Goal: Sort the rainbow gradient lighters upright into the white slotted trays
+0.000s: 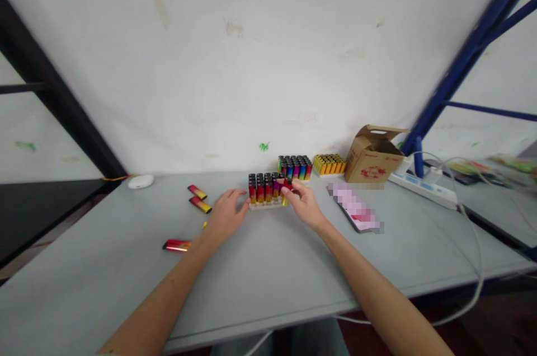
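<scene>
A pale tray (268,204) at the middle of the table holds upright red-and-yellow lighters (260,192) with black tops, in rows. My right hand (306,205) pinches one red-and-yellow lighter (286,193) at the tray's right front corner; its lower end is at the front row. At the tray's left end is my left hand (229,211), thumb and fingers apart, the thumb tip close to or touching the corner. Loose lighters (200,204) lie flat to the left of that hand, and another red lighter (177,245) lies nearer, partly hidden by my left forearm.
Behind the tray stand a block of multicoloured lighters (296,168) and a block of yellow ones (330,164). Farther right are an open cardboard box (371,163), a phone (356,207) and a white power strip (425,188) with cables. A white oval object (141,181) sits at back left.
</scene>
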